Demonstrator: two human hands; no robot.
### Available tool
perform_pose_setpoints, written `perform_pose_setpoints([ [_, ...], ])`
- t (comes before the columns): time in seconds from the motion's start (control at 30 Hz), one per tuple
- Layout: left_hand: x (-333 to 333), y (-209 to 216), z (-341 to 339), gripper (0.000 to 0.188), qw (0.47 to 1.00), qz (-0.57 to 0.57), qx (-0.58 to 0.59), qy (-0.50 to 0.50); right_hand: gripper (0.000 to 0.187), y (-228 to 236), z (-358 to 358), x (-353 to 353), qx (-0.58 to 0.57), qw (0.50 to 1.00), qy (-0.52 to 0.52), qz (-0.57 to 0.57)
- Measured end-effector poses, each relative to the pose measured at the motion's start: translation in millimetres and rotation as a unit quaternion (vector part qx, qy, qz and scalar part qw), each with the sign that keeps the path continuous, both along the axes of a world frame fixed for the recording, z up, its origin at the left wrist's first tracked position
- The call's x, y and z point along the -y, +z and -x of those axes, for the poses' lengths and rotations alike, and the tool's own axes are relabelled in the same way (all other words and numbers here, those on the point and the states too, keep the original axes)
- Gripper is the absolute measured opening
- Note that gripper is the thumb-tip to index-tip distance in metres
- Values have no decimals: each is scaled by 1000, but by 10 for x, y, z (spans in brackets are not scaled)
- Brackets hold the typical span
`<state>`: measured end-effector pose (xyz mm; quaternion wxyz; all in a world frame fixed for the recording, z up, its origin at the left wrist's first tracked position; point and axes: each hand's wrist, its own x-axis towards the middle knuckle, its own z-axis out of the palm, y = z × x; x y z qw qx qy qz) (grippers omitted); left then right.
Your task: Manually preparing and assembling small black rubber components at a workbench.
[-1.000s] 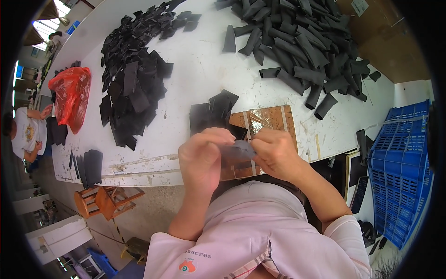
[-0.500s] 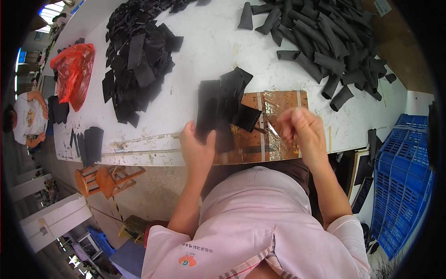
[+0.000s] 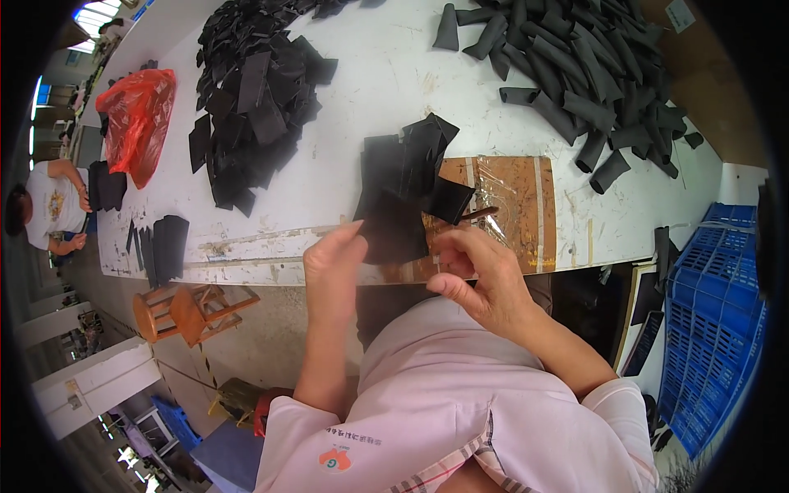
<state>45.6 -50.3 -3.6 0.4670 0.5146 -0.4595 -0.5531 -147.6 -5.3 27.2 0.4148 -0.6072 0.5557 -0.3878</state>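
Note:
My left hand [image 3: 335, 259] is at the left edge of a stack of flat black pieces [image 3: 393, 226]. Its fingers are curled together and slightly smeared, so what they hold, if anything, is hidden. Across the stack, to its right, my right hand [image 3: 486, 278] has its thumb apart from its bent fingers, with nothing clear between them. More black pieces [image 3: 423, 148] overlap at the back of the stack, and one square piece [image 3: 450, 200] juts out over a brown board [image 3: 526, 230]. A thin brown stick-like thing [image 3: 480, 213] lies on the board by that square.
A heap of flat black pieces [image 3: 255, 99] lies at the back left, rolled dark tubes [image 3: 575, 74] at the back right. A red plastic bag [image 3: 140, 123] is at the left. Blue crates [image 3: 711, 320] stand right; a wooden stool [image 3: 193, 312] and another person [image 3: 53, 205] are left.
My right hand has come left and down from above the board to the stack's near right corner. My left hand's fingers have curled from spread. The view has shifted slightly.

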Motion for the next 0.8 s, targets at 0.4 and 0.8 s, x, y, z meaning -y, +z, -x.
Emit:
perform_pose_setpoints([
  [0.4, -279, 221, 564, 17, 999, -27, 7, -37, 14, -65, 23, -19, -55, 973, -163, 155],
  [0.8, -202, 438, 626, 8, 973, -174, -80, -128, 21, -133, 143, -1, -263, 924, -114, 251],
])
